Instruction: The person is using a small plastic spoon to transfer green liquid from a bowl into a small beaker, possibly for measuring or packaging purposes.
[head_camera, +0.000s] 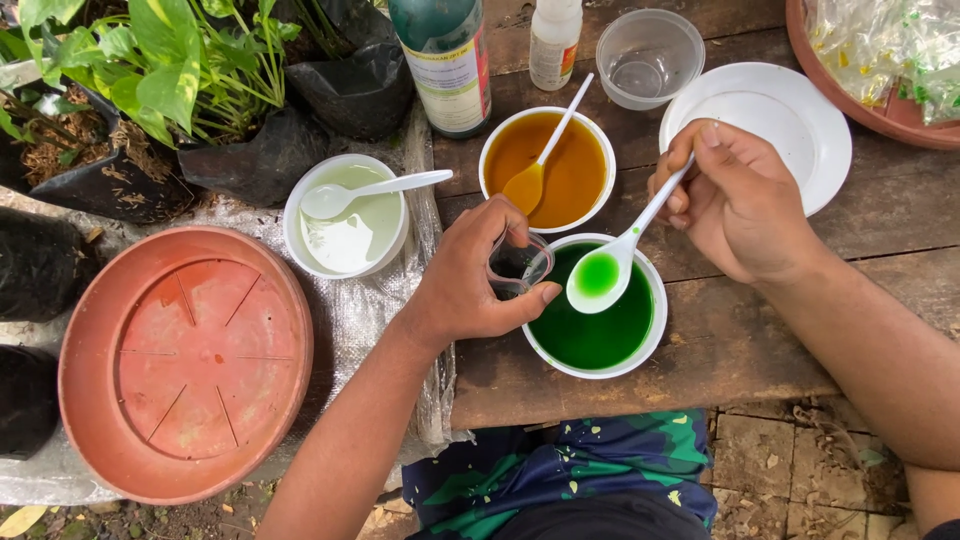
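My right hand (738, 200) grips the handle of a white plastic spoon (607, 268) whose bowl carries bright green liquid. The spoon hovers over a white bowl of green liquid (600, 322) on the wooden table. My left hand (470, 275) holds a small clear plastic cup (518, 264) tilted beside the spoon, at the green bowl's left rim. Behind them stands a white bowl of amber liquid (570, 170) with a white spoon (542, 160) resting in it. A white bowl of pale green liquid (348, 215) with another spoon (370, 190) sits to the left.
A terracotta saucer (185, 360) lies at the left on plastic sheeting. Potted green plants (150, 70) in black bags stand at the back left. A dark green bottle (447, 60), a small white bottle (553, 40), a clear cup (650, 55), a white lid (770, 125) and a clay dish (890, 115) of plastic bags are behind.
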